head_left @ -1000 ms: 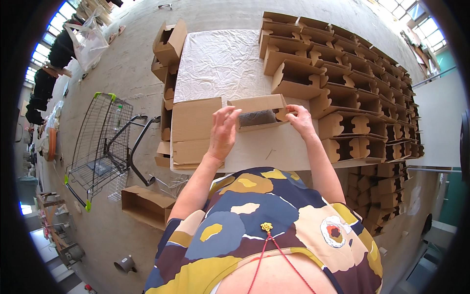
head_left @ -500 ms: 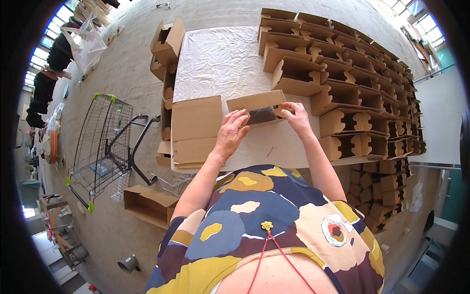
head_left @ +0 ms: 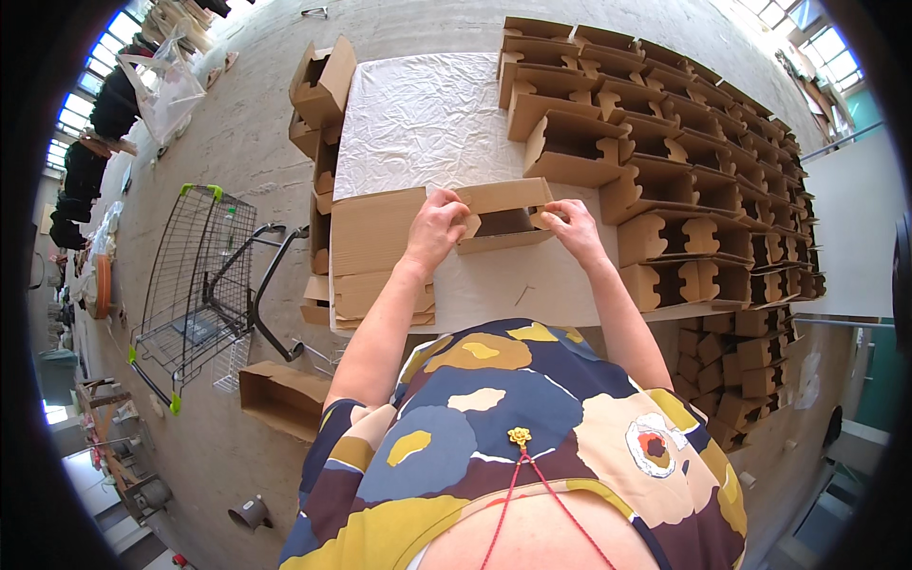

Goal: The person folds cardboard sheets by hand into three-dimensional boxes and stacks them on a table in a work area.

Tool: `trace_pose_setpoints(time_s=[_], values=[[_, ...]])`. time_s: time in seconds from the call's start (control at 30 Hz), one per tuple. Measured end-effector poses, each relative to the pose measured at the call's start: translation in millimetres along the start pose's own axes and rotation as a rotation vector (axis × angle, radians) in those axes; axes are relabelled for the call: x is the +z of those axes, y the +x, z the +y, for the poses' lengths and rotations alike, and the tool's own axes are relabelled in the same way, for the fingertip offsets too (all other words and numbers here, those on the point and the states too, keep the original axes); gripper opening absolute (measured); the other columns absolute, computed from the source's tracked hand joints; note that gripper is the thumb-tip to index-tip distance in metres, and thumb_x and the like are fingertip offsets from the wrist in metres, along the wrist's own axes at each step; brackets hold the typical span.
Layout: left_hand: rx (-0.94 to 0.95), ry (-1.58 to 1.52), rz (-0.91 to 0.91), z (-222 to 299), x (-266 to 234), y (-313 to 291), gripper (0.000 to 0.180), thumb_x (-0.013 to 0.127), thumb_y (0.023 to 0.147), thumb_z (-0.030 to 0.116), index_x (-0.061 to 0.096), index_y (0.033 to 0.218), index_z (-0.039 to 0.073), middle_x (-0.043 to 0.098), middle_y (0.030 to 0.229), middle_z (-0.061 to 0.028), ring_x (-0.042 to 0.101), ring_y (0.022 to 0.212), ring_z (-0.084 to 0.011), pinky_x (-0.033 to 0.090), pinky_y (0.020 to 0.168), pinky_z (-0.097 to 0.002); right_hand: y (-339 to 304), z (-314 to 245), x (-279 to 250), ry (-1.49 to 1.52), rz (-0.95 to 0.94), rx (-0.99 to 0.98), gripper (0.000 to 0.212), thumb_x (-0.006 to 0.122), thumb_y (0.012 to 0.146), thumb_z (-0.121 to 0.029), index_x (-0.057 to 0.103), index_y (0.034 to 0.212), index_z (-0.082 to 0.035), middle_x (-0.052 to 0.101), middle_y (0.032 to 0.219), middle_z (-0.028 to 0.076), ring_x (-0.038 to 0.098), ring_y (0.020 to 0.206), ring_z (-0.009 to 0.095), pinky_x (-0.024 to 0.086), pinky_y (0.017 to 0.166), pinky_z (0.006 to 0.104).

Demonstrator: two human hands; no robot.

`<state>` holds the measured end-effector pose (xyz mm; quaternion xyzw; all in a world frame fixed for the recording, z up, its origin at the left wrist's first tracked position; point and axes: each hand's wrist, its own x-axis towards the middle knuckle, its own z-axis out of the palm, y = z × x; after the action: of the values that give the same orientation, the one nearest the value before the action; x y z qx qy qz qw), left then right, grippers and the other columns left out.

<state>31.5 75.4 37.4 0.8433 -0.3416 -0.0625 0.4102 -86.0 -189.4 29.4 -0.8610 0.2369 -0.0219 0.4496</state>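
A small open cardboard box [head_left: 503,197] stands on the white-covered table [head_left: 418,104] in front of me, its inside dark. At its left end my left hand [head_left: 438,230] pinches the cardboard end flap between thumb and fingers. My right hand [head_left: 572,228] grips the right end of the same box, thumb and fingertips closed on its flap. Flat brown cardboard sheets [head_left: 380,233] lie stacked just left of the box, partly behind my left hand. A thin dark bent strip [head_left: 524,294] rests on the cloth nearer to me.
Rows of folded cardboard boxes [head_left: 655,142] fill the table's right side. More boxes [head_left: 323,81] line its left edge. A wire shopping cart [head_left: 195,275] and an open box [head_left: 280,399] stand on the floor to the left. Smaller boxes [head_left: 736,370] are piled low at right.
My left hand has moved slightly up and left and now pinches the left end flap, instead of resting with fingers extended by it. The right hand stays at the right end.
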Motion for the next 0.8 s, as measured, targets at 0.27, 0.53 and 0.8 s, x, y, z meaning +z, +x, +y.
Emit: trace_pose_setpoints(time_s=[0.27,0.53,0.8], values=[[-0.048,-0.175,-0.045,2.6,-9.4,-13.7,0.034,0.068,0.092,0.039,0.07,0.091,0.005,0.062,0.121,-0.0099,0.06,0.109,-0.0289,0.051,0.09,-0.0398,-12.5,5.2,-22.5,0.542,-0.169,-0.007,0.04,0.073,0.092,-0.038,0.072,0.111,-0.003,0.054,0.131,0.005,0.061,0.108,0.019,0.053,0.089,0.0309],[0.119,0.063,0.1,12.4,9.4,-25.3,0.039,0.072,0.087,0.043,0.067,0.086,0.004,0.061,0.121,-0.0107,0.059,0.113,-0.0326,0.05,0.093,-0.0416,5.5,24.3,-11.3,0.305,-0.03,-0.049,0.047,0.074,0.088,-0.048,0.075,0.096,-0.001,0.064,0.114,0.004,0.059,0.099,0.014,0.051,0.078,0.0283],[0.08,0.037,0.162,14.3,16.8,-25.4,0.035,0.071,0.09,0.034,0.066,0.082,0.001,0.061,0.118,-0.0108,0.059,0.105,-0.0311,0.05,0.089,-0.0411,7.0,35.4,-15.9,0.408,-0.163,-0.1,0.048,0.074,0.087,-0.052,0.075,0.096,-0.005,0.057,0.124,0.003,0.058,0.101,0.015,0.05,0.079,0.0293]])
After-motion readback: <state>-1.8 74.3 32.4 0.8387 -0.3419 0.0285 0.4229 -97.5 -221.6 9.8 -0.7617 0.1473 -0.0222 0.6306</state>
